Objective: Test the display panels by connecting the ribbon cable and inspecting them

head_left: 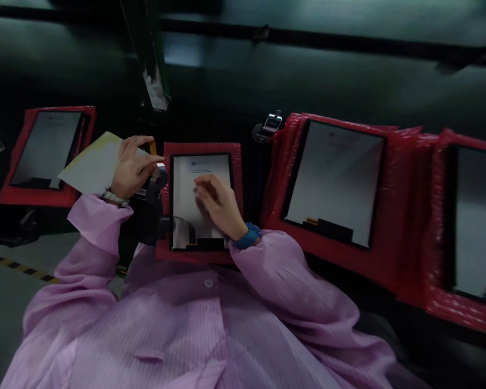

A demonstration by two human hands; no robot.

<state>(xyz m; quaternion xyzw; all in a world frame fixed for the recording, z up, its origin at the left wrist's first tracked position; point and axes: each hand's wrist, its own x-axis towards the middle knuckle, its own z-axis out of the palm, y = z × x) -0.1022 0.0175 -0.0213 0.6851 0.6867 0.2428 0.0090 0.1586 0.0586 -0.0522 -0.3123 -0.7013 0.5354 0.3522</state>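
Note:
A flat grey display panel (194, 186) lies on a red bubble-wrap sheet (204, 148) straight before me. My right hand (221, 208) rests on its lower right part, fingers bent and blurred over the panel's face. My left hand (132, 167) is up at the left, fingers pinched on a pale sheet (91, 167) with a yellowish edge. A dark device (152, 213) sits just under that hand, beside the panel. Both arms wear pink striped sleeves.
More panels on red bubble wrap lie about: one at far left (46, 148), a large one at right (336, 181), another at the far right edge (478, 221). A metal clip (271, 125) sits behind them. Grey floor with hazard striping (20, 267) shows lower left.

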